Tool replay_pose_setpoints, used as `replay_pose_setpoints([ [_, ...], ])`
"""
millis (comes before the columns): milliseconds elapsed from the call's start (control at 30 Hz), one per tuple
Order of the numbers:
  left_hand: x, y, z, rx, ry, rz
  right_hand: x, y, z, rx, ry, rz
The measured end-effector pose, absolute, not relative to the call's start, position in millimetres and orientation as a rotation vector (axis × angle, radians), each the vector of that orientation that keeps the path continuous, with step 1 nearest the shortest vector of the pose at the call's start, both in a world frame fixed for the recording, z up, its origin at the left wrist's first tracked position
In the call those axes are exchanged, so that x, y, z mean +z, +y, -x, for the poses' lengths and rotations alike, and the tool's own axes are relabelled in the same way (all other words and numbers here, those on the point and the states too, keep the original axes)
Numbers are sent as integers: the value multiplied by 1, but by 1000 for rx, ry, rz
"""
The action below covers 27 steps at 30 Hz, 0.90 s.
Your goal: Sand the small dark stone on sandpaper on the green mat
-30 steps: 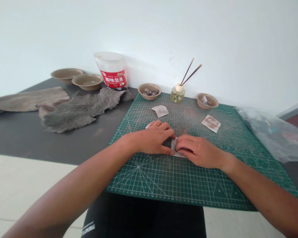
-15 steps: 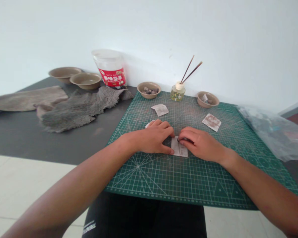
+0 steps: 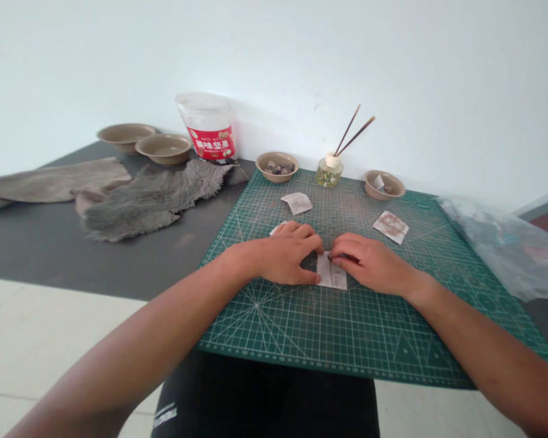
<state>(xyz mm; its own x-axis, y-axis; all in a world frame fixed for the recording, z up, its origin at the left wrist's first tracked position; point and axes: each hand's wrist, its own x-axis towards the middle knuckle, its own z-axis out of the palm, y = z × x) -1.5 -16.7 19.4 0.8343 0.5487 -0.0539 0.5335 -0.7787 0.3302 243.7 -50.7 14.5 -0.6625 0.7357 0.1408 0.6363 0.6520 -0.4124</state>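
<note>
Since everything's happening on the near half of the green cutting mat [image 3: 369,347], I'll start there: a small pale sheet [image 3: 332,278] lies flat, creased down its length and marked with grey. The left hand [image 3: 287,255] has thumb and fingers spread wide, steadying its left edge, and the right hand [image 3: 372,261] pinches narrowly on what looks like a small dark piece [image 3: 330,257] right over it (mostly hidden, so no clue what it is). I'd call this mid-job: the piece is in the fingers, not put down. Further back, a pale scrap [image 3: 296,202] and a brown-stained scrap [image 3: 391,227] look used, imo. Beyond those, the left bowl [image 3: 277,177] has several chunks and the right bowl [image 3: 384,193] fewer bits; which are done and which are left, honestly can't tell
</note>
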Motion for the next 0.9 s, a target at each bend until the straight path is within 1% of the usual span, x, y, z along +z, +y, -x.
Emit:
replay_pose_setpoints([
  [133,18,-17,2,65,838,-2683,20,-61,-245,622,-2648,916],
  [200,18,-17,2,70,837,-2686,18,-65,-240,643,-2646,861],
  [400,20,-16,1,59,829,-2686,9,-56,-231,433,-2613,996],
  [500,17,-16,1,90,819,-2687,14,-52,-237,484,-2639,992],
  [667,15,-15,2,91,817,-2705,18,-60,-236,580,-2721,840],
  [800,16,-15,1,75,822,-2712,17,-59,-233,462,-2664,992],
  [900,17,-15,2,78,821,-2708,22,-53,-241,543,-2660,1033],
])
